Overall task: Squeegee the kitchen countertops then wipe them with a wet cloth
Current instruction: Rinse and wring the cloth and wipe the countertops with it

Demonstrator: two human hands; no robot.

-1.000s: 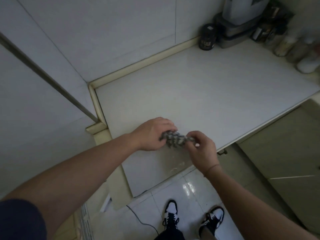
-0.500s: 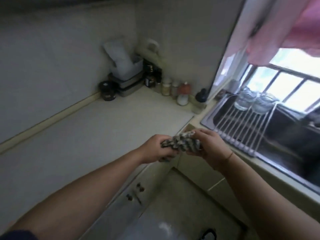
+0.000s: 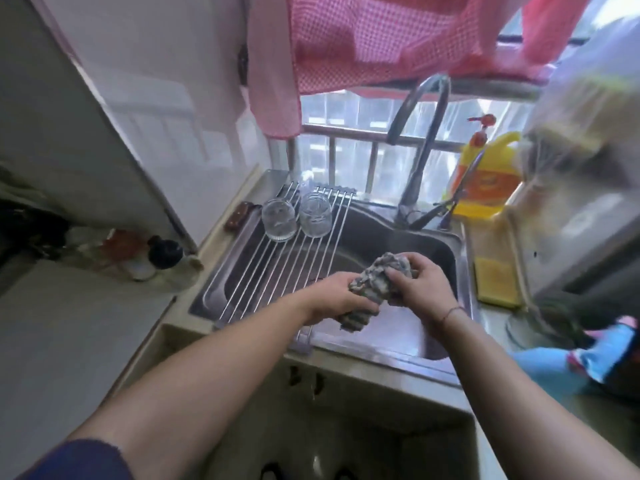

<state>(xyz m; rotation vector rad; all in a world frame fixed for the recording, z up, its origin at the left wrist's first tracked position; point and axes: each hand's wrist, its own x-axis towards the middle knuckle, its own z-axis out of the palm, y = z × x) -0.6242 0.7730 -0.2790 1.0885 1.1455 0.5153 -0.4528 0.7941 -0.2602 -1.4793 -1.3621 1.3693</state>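
A bunched grey patterned cloth (image 3: pixel 372 287) hangs over the steel sink (image 3: pixel 462 268). My left hand (image 3: pixel 334 299) grips its lower end. My right hand (image 3: pixel 420 282) grips its upper end from the right. Both hands are held together above the sink basin, below the curved faucet (image 3: pixel 420 143). The pale countertop (image 3: pixel 62 327) lies to the left. No squeegee is in view.
A wire roll-up rack (image 3: pixel 277 265) covers the sink's left half, with two upturned glass jars (image 3: pixel 296 220) on it. A yellow detergent bottle (image 3: pixel 485 174) and a yellow sponge (image 3: pixel 497 280) sit right of the sink. Small bottles (image 3: pixel 145 254) crowd the counter corner. Pink cloths (image 3: pixel 346 43) hang overhead.
I have turned right from the countertop to the sink, carrying the cloth in both hands. The cloth has gone from above the counter's edge to above the basin.
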